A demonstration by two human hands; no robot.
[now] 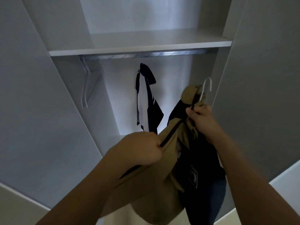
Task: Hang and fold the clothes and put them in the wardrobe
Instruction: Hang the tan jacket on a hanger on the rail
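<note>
A tan and navy jacket [164, 176] hangs on a white hanger [207, 86] in front of the open wardrobe. My right hand [201, 118] grips the jacket's collar just under the hanger's hook, which points up below the rail [146, 55]. My left hand [139, 148] is closed on the jacket's tan front edge by the dark zipper. A navy and white garment [146, 101] hangs from the rail in the middle of the wardrobe.
Several bare white hangers [86, 82] hang at the rail's left end. A white shelf [139, 46] sits right above the rail. Grey wardrobe doors [32, 103] stand open on both sides, the right one close to my right hand.
</note>
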